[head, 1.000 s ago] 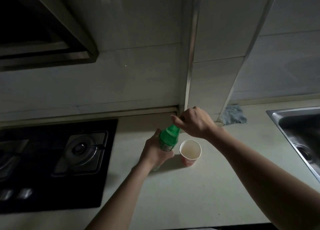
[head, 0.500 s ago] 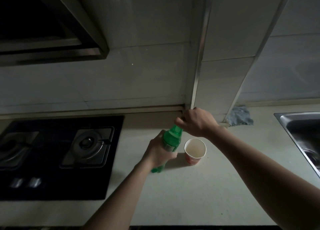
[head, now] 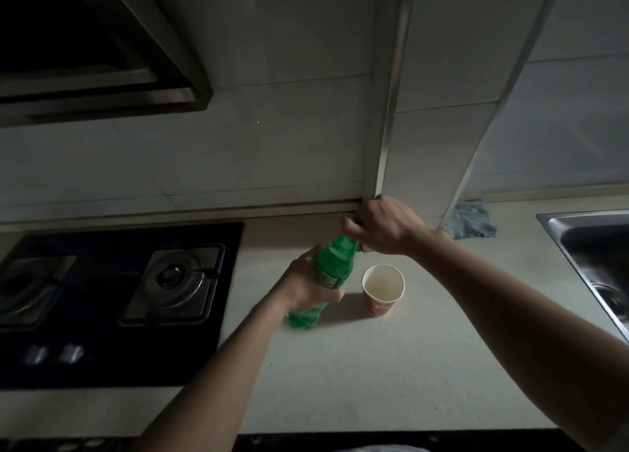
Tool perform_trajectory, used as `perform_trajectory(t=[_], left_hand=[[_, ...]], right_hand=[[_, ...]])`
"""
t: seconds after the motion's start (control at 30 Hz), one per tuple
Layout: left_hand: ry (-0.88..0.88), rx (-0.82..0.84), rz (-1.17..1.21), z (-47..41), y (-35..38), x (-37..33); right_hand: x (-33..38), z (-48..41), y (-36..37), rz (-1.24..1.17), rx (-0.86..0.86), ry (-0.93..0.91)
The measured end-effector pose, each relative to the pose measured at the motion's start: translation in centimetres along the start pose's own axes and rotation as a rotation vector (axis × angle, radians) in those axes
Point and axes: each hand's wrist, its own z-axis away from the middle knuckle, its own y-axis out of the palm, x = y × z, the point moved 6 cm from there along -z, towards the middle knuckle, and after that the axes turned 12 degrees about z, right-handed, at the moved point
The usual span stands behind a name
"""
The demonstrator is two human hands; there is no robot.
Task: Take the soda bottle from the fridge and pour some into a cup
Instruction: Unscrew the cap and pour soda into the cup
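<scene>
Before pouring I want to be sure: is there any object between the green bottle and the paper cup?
Nothing visible lies between the green bottle and the paper cup on the counter. The right hand grips the bottle's top.

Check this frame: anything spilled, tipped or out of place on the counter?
Nothing stands out. The cup stands upright beside the green bottle, which the left hand grips while the right hand holds its top. No spill shows on the counter.

Green soda bottle (head: 332, 271) tilted on counter, empty paper cup (head: 382, 290) just beside
</scene>
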Motion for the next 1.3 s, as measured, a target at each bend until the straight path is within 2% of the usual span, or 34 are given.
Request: perform_trajectory(t=[0.1,0.23,0.33,0.43,0.67,0.77,0.87,0.97,1.1,1.23,1.3], left_hand=[[0.041,-0.116,0.001,0.4,0.2,-0.3],[0.135,-0.381,-0.018,0.9,0.2,-0.7],[0.144,-0.457,-0.009,0.8,-0.3,-0.8],[0.139,-0.392,0.059,0.3,-0.7,-0.7],[0.145,-0.138,0.201,-1.0,-0.3,-0.1],[0.123,-0.178,0.142,-0.9,0.4,-0.2],[0.140,-0.403,0.005,-0.6,0.2,-0.9],[0.145,-0.444,-0.061,-0.9,-0.1,-1.1],[0.092,-0.295,0.017,-1.7,-0.5,-0.6],[0.057,-0.136,0.044,-2.6,-0.5,0.4],[0.047,-0.098,0.072,-2.7,-0.3,0.5]], right_hand=[[0.0,-0.3,-0.3,0.073,-0.007,0.049],[-0.7,-0.5,0.1,0.158,0.069,0.340],[-0.6,-0.8,-0.1,0.106,0.050,0.435],[0.1,-1.4,-0.8,0.040,-0.051,0.285],[1.2,-2.0,-2.0,0.056,-0.084,-0.009],[0.4,-2.0,-1.7,0.130,-0.069,0.093],[-1.2,-1.9,-0.5,0.207,0.027,0.346],[-1.9,-1.9,0.6,0.098,0.065,0.444],[-1.3,-2.2,0.0,0.093,-0.065,0.276],[-0.5,-2.1,-0.6,0.190,-0.076,0.088],[-0.4,-1.9,-0.5,0.189,-0.075,0.064]])
